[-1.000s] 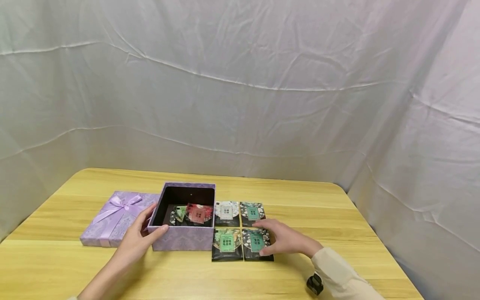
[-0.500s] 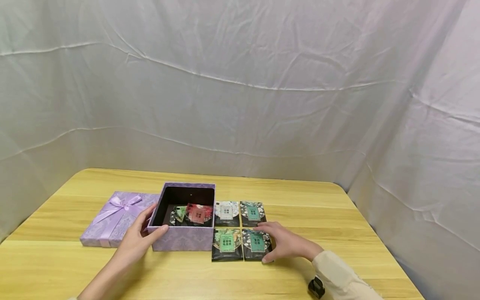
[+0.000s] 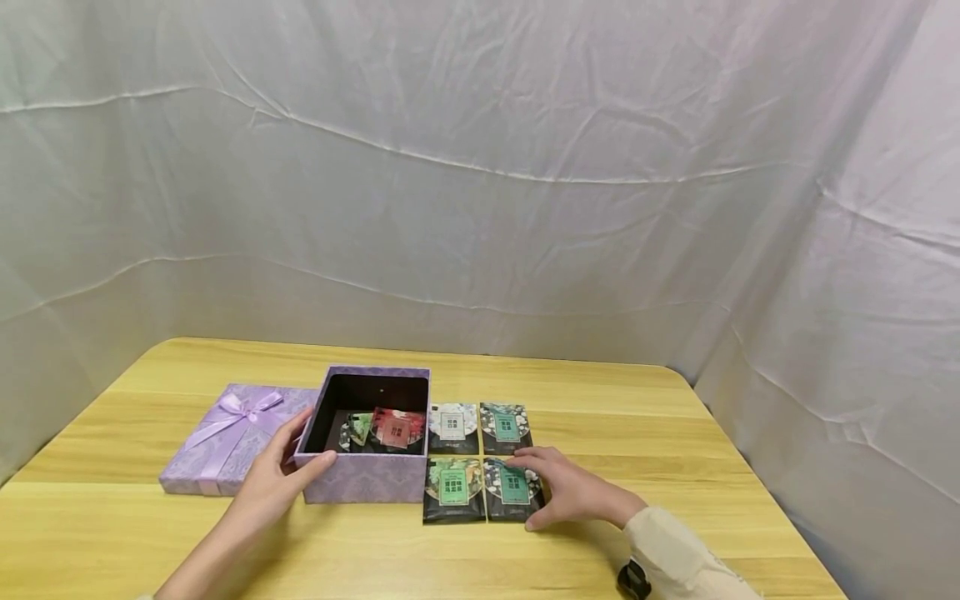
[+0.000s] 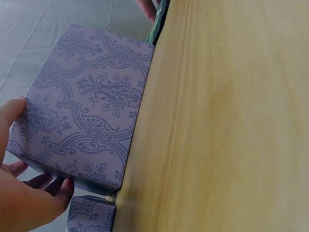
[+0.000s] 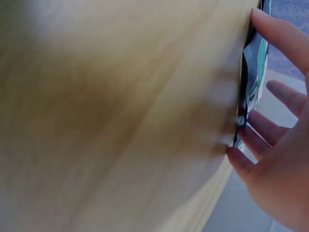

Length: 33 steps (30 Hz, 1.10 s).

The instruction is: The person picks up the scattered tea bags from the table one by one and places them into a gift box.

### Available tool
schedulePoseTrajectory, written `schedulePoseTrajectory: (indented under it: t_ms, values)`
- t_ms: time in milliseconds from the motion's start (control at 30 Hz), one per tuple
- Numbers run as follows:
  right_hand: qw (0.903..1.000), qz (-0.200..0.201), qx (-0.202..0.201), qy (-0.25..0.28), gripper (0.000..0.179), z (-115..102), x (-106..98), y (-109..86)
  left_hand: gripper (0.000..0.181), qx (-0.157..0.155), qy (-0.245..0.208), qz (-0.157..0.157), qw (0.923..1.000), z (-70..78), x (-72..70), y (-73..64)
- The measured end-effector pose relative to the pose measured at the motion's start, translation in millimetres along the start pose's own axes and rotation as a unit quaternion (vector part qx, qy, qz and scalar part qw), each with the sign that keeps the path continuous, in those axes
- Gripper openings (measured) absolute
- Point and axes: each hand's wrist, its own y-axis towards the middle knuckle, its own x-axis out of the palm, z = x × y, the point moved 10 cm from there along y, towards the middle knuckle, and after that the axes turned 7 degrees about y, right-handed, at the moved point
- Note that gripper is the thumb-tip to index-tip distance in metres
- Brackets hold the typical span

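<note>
My left hand (image 3: 279, 468) holds the near left corner of an open purple box (image 3: 365, 479), thumb on the front wall and fingers along the left side. In the left wrist view, the box's patterned wall (image 4: 91, 106) stands beside that hand (image 4: 29, 193). Inside lie a red tea sachet (image 3: 396, 429) and a green one (image 3: 361, 427). My right hand (image 3: 573, 487) spreads its thumb and fingers along the right edge of the near right teal tea sachet (image 3: 513, 492), fingertips at the table. The right wrist view shows the fingers (image 5: 263, 126) loosely bent at the sachet's edge.
Next to that sachet lie a green sachet (image 3: 453, 492), a white one (image 3: 454, 427) and another teal one (image 3: 506, 427), in a two-by-two block against the box. The purple lid (image 3: 228, 442) with a ribbon bow rests left of the box on the wooden table (image 3: 637, 400).
My right thumb has slid off the near teal sachet's face to its lower right corner, and the hand has shifted slightly right. My left hand and the box stay put.
</note>
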Motion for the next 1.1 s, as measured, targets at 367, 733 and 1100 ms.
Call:
schedulePoseTrajectory:
  t_ms: [367,733,1100]
  values:
    - [0.9999,-0.002,-0.002,0.01,0.081,-2.3,-1.5,-1.7,0.071,-0.003,-0.002,-0.003,1.0,-2.0,0.7,0.2]
    - [0.9996,0.013,-0.016,0.02,0.082,-5.9,-7.5,-2.7,0.072,-0.01,-0.004,-0.006,0.9999,-3.2,1.1,1.0]
    - [0.9983,0.045,-0.037,0.004,0.081,-13.8,-18.7,-1.8,0.071,-0.003,-0.005,-0.004,1.0,-1.8,1.0,0.1]
